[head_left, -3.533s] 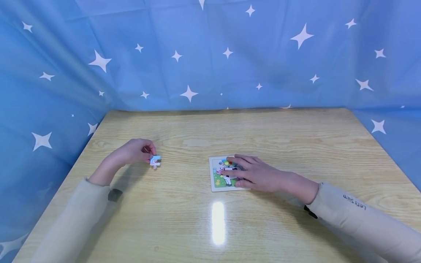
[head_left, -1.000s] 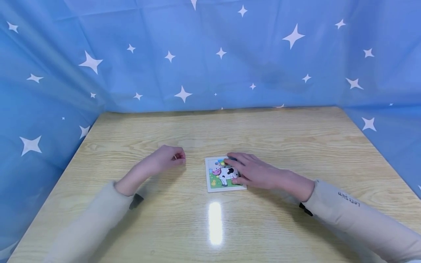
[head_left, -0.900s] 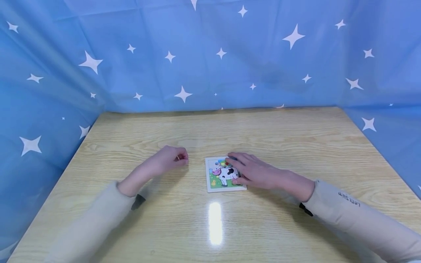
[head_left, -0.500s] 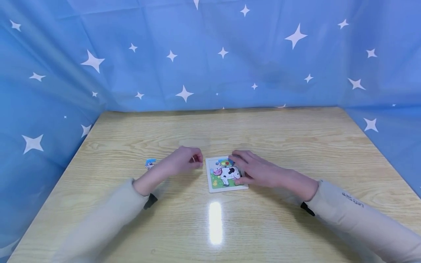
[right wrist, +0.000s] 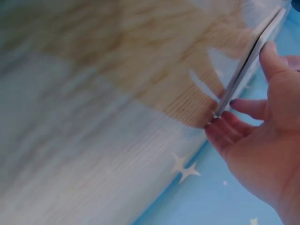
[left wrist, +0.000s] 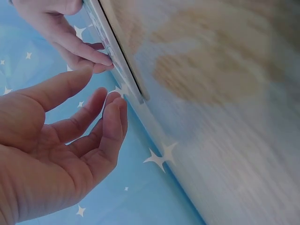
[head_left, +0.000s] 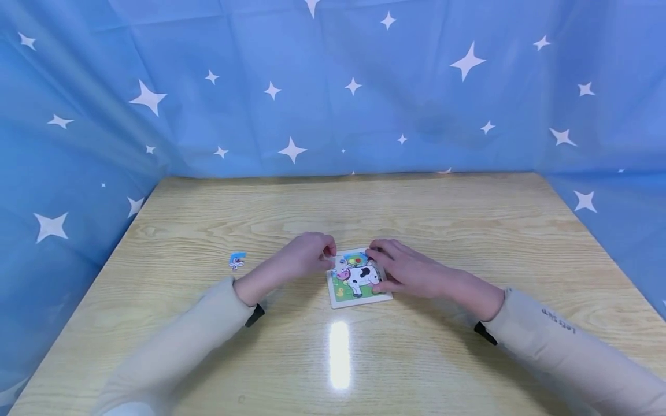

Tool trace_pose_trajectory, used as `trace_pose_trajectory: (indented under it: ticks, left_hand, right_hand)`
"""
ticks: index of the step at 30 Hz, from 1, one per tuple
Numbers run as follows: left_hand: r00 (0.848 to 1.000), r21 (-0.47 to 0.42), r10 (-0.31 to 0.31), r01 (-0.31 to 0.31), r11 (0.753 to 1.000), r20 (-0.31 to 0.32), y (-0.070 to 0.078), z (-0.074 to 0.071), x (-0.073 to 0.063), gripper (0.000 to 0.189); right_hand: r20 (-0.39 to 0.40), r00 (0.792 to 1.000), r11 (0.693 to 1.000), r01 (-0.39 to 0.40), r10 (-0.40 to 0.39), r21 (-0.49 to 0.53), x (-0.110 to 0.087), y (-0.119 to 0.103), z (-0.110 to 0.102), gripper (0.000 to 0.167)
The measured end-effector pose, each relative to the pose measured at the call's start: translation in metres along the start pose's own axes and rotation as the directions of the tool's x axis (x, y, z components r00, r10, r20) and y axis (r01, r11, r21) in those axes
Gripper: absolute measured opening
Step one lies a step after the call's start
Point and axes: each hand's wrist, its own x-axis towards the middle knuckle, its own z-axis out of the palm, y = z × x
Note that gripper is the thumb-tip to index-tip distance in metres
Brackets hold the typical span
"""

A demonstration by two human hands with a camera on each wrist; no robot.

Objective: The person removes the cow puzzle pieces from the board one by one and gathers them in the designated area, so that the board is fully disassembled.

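Observation:
A white-framed cow jigsaw puzzle point(head_left: 359, 276) lies flat on the table, a spotted cow on green grass filling most of it. My left hand point(head_left: 312, 253) is at its upper left corner, covering part of the frame. In the left wrist view that hand's fingers are loosely bent, thumb and fingertips apart, and nothing shows between them. My right hand point(head_left: 408, 268) rests along the puzzle's right side, index finger near the upper right corner and thumb lower down. A small blue and white puzzle piece point(head_left: 236, 260) lies apart, left of the puzzle beyond my left forearm.
The pale wood-grain table point(head_left: 447, 219) reaches back to a blue curtain point(head_left: 333, 86) with white stars. Bright glare point(head_left: 340, 355) falls on the tabletop in front of the puzzle. Both forearms come in from the near corners.
My left hand, earlier at the puzzle piece on the left, has moved right to the puzzle's corner. The piece behind it has come into view on the table. My right hand has barely shifted.

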Motion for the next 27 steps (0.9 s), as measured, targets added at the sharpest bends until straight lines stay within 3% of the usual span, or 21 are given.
trace_pose_trajectory:
  ticks: [14, 27]
  left_hand:
    - [0.998, 0.017, -0.031, 0.03, 0.999, 0.047, 0.003, 0.004, 0.013, 0.016]
    - [0.997, 0.012, -0.042, 0.041, 0.999, 0.072, 0.007, 0.009, 0.022, 0.017]
  right_hand:
    - [-0.015, 1.0, 1.0, -0.001, 0.001, -0.015, 0.001, -0.002, 0.001, 0.088]
    - [-0.021, 0.999, 0.995, -0.026, 0.028, 0.093, -0.002, -0.019, -0.019, 0.087]
